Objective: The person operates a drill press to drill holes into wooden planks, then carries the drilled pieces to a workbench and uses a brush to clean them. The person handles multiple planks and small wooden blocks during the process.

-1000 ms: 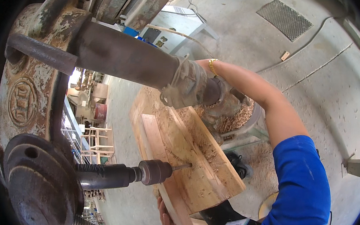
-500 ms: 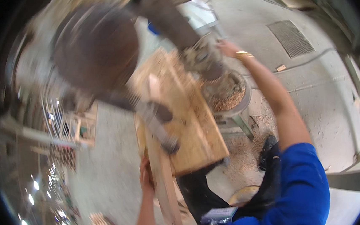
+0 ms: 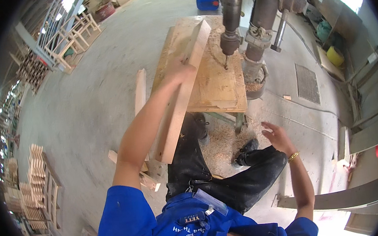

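Observation:
A long, square wooden beam [image 3: 180,114] slants from the left part of the drill press's wooden table [image 3: 218,89] out over its near edge, toward my left leg. My left hand [image 3: 181,72] is closed on its far half, the fingers partly hidden behind the wood. My right hand [image 3: 279,137] hangs open above my right thigh, fingers apart, touching nothing. To the right of the beam, the drill chuck [image 3: 230,42] points down with a thin bit [image 3: 226,62] over the table. The bit and beam are apart.
The press column [image 3: 252,46] stands right of the table, with a lever [image 3: 280,33] beside it. Wood shavings [image 3: 220,153] cover the floor around my feet. Another timber piece [image 3: 140,90] stands left of the table. Stacked wooden parts [image 3: 32,188] lie farther left; a blue container [image 3: 207,1] is behind.
My right hand has come away from the press, back toward my body. My left hand has moved from near the table's front edge to farther along the beam. The view has swung and sharpened.

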A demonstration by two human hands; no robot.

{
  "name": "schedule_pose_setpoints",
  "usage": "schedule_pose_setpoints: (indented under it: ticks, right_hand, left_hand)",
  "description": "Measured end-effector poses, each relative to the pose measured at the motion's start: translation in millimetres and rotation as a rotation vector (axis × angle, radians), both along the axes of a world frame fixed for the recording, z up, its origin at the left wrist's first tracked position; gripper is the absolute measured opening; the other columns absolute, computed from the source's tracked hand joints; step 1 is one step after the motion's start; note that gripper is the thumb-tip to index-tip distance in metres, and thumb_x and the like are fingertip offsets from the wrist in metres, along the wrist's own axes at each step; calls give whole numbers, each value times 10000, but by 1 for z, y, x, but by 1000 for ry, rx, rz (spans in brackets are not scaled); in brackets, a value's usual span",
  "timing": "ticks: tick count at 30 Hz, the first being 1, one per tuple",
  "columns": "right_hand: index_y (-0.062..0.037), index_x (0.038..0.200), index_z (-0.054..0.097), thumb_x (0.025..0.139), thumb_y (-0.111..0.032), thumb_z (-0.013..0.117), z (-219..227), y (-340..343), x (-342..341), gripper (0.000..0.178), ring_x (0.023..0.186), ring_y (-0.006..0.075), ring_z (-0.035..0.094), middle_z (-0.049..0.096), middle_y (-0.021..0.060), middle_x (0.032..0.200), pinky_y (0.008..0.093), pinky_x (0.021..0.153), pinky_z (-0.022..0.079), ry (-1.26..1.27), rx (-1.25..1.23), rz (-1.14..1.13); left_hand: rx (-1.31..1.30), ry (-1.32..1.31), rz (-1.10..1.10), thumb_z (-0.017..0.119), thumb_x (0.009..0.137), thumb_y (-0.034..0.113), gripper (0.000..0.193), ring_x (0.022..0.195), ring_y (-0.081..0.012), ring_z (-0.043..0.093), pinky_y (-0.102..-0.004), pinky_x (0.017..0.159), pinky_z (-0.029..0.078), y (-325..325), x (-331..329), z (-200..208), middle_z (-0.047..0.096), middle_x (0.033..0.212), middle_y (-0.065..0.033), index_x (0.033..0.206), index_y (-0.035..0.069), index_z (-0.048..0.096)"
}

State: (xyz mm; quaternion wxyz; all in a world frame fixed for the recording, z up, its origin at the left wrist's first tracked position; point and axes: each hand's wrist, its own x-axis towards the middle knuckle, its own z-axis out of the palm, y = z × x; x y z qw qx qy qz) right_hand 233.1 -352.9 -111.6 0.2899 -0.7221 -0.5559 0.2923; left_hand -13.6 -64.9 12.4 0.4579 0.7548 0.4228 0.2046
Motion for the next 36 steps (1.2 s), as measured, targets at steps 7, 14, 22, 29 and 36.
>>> schedule_pose_setpoints:
  ticks: [7,14,22,29,36]
  right_hand:
    - [55,1316,338,876,-126,555,71,75,-155,522,1074,203,545,538,169,1191,304,879,437,611,340,304]
    - [69,1373,209,814,-191,657,134,186,-269,762,1076,200,528,547,193,1164,321,870,442,524,676,443]
    - [-35,1424,157,847,-113,586,168,172,-304,723,778,103,580,614,127,1039,240,590,494,991,300,620]
    - [2,1416,148,816,-20,533,160,170,-307,714,769,104,574,554,147,1176,246,612,496,1130,255,577]
    - [-19,1302,401,792,-82,626,142,180,-293,561,780,122,580,588,108,1115,239,620,479,852,568,416]
  left_hand:
    - [-591,-1000,38,393,889,403,582,940,-295,608,-367,811,480,-85,-122,-38,571,1115,-209,1297,-13,381]
    - [-574,-1089,-184,387,854,592,756,852,-342,619,-447,682,517,-144,-216,-44,505,1208,-209,1327,5,336]
    - [-274,-1028,19,557,790,561,821,812,-339,636,-446,641,554,-169,-257,-47,540,1141,-197,1366,57,258]
    - [-282,-997,38,586,757,588,882,839,-356,635,-446,635,564,-172,-262,-54,528,1137,-220,1365,48,244]
    - [-400,-1082,3,631,751,546,919,839,-385,628,-475,655,560,-163,-255,-65,501,1161,-249,1365,14,201]
